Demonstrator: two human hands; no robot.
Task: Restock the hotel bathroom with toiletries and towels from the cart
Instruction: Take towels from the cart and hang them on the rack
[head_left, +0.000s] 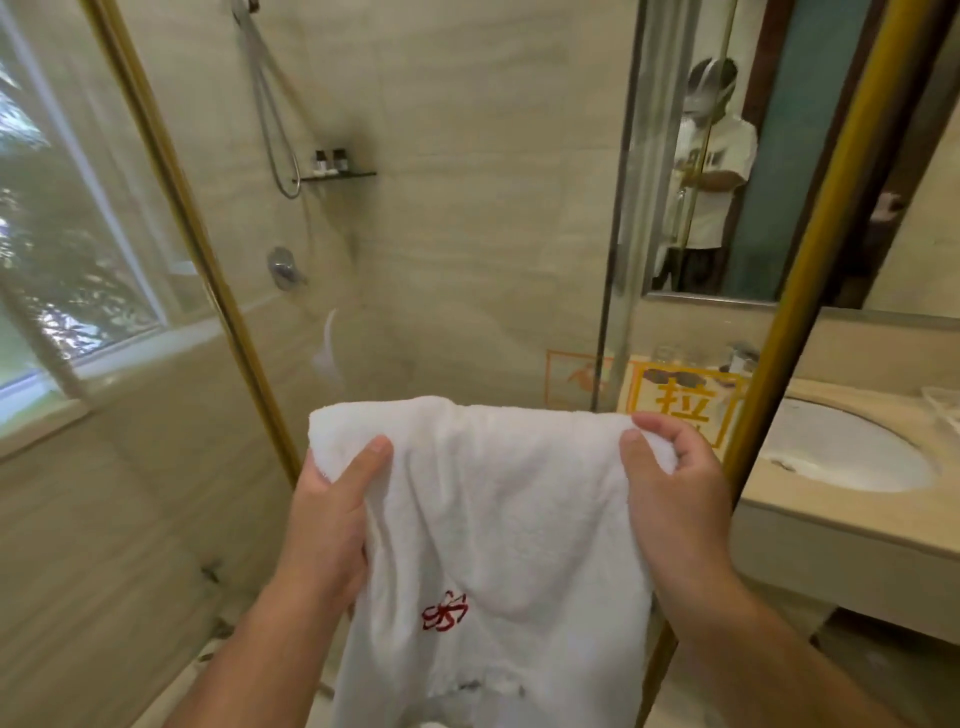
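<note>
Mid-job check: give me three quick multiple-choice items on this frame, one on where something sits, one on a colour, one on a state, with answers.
1. Where do the small toiletry bottles stand?
A. On the wall shelf inside the shower
B. On the sink counter
C. On the window sill

2. What colour is the emblem stitched on the towel?
A. Blue
B. Red
C. Green

3. How is the towel held?
A. Lying folded on the counter
B. Hanging from one hand only
C. Held at its top edge by both hands

Answers:
1. A, the bottles sit on the dark shelf beside the shower hose.
2. B, the stitching is red on white cloth.
3. C, the left hand and the right hand each have a grip on an upper corner, and the rest hangs down.
</note>
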